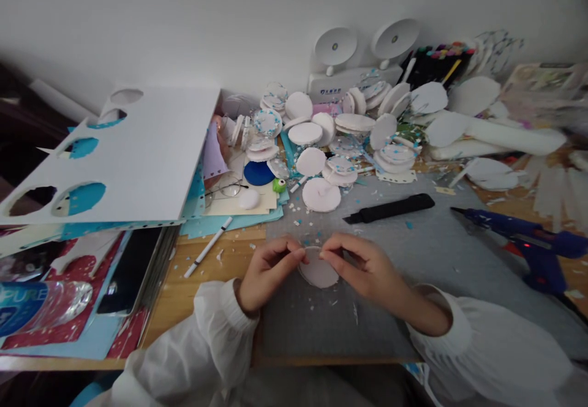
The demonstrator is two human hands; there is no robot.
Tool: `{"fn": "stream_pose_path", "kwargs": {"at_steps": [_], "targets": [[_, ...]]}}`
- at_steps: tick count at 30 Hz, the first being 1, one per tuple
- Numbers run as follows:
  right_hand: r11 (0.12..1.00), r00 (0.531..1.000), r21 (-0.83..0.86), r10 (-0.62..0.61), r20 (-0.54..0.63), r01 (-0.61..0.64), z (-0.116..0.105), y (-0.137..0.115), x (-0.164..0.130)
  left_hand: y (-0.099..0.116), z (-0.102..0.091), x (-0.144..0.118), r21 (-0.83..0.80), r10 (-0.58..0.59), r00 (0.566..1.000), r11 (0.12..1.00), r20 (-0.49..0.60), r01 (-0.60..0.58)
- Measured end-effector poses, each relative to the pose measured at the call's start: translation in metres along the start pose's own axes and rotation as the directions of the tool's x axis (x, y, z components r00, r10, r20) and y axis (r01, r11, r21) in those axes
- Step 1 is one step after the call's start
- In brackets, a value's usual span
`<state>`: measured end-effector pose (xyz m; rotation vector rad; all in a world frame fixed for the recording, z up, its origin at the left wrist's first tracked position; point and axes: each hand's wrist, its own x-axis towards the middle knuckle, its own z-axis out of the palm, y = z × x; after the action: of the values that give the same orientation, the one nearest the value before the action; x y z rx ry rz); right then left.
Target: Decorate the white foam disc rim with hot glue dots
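Item, left hand [271, 270]: we find it low over the grey mat [316, 327], forearm slanting up from the lower left in a gathered white sleeve [220, 324]. Fingers curled and pointing inward; thumb and forefinger pinched together at the upper left rim of a white disc [320, 270].

Item, right hand [362, 266]: we note a near mirror of the first, forearm slanting in from the lower right, a stretch of wrist bare below the cuff. Back of the hand upward, fingers bent; thumb and forefinger meet at the disc's upper right rim. Whether anything finer lies between the fingertips we cannot tell.

Item, the disc itself: between the two hands, flat side up, tilted slightly toward us, above the near part of the mat. Whether its lower edge touches the mat we cannot tell.

Item, black cutter [390, 209]: on the mat, beyond the right hand.

Item, blue glue gun [528, 235]: well to the right, a small red light showing.

Item, heap of white discs [311, 162]: beyond both hands, some trimmed with blue beads.

Item, white pen [209, 247]: on the wooden table [184, 300], left of the left hand.
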<state>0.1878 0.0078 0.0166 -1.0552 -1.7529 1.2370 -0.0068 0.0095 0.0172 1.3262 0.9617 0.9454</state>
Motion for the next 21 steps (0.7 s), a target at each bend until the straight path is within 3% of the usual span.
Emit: {"fn": "stream_pose_path", "kwargs": {"at_steps": [7, 11, 16, 21], "targets": [[0.963, 0.977, -0.18, -0.21, -0.04, 0.2, -0.0003, 0.0009, -0.0005, -0.0027, -0.0015, -0.0003, -0.068, -0.174, 0.985, 0.982, 0.002, 0.174], [0.911, 0.945, -0.276, -0.327, -0.025, 0.308, 0.0002, 0.0032, -0.0025, -0.0005, 0.0, -0.0016, -0.206, -0.335, 0.94, 0.918, 0.058, 0.34], [0.836, 0.892, -0.372, -0.449, -0.04, 0.404, 0.0001, 0.002, -0.0051, 0.0035, 0.0014, 0.0, -0.414, -0.459, 0.859, 0.752, 0.227, 0.512], [0.761, 0.835, -0.433, -0.549, -0.031, 0.484, 0.0011, 0.0047, -0.0069, 0.0029, -0.0024, 0.0026, -0.538, -0.472, 0.728, 0.491, 0.497, 0.685]]}}
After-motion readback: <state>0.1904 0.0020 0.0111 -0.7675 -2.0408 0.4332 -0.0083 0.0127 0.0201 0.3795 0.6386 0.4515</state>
